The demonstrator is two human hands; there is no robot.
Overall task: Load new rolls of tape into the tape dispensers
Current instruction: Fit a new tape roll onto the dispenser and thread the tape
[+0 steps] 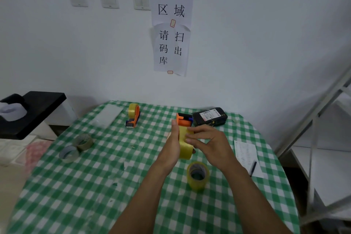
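Left grip (173,138) is curled round the orange dispenser (183,119), held just in front of the black scanner (209,117). Right grip (207,144), fingers straight, presses the yellow roll (185,150) into it. Steady the dispenser; seat the roll squarely on its hub.
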